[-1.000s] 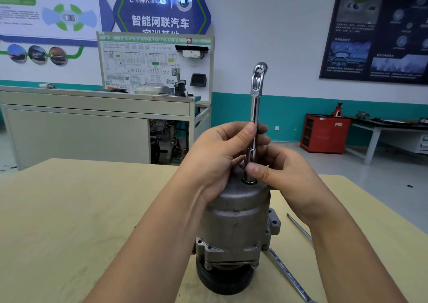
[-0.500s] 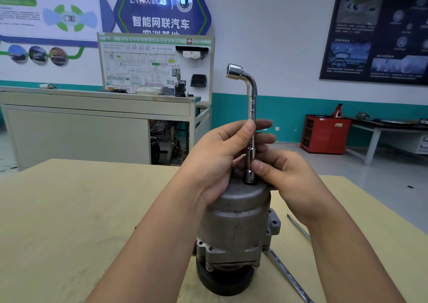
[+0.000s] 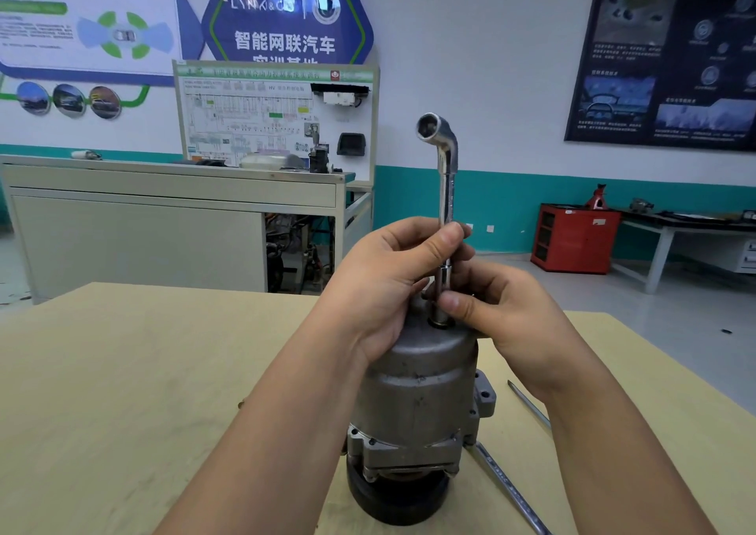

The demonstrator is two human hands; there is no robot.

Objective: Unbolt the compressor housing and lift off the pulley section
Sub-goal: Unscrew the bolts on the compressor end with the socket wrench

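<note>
Fingers of left hand (image 3: 380,289) and right hand (image 3: 511,313) pinch polished L-shaped wrench (image 3: 446,191) atop dull cast housing (image 3: 417,383).

Auto training wkshp w/ wiring-diagram trainer board (image 3: 274,117), red tool cabinet (image 3: 574,238), car-tech wall poster (image 3: 671,52).

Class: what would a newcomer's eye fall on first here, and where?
The shiny L-shaped wrench stands upright at centre, its shaft pinched by the left hand above and the right hand below. Under it the grey compressor stands on end on the pale table, black pulley at the bottom.
</note>
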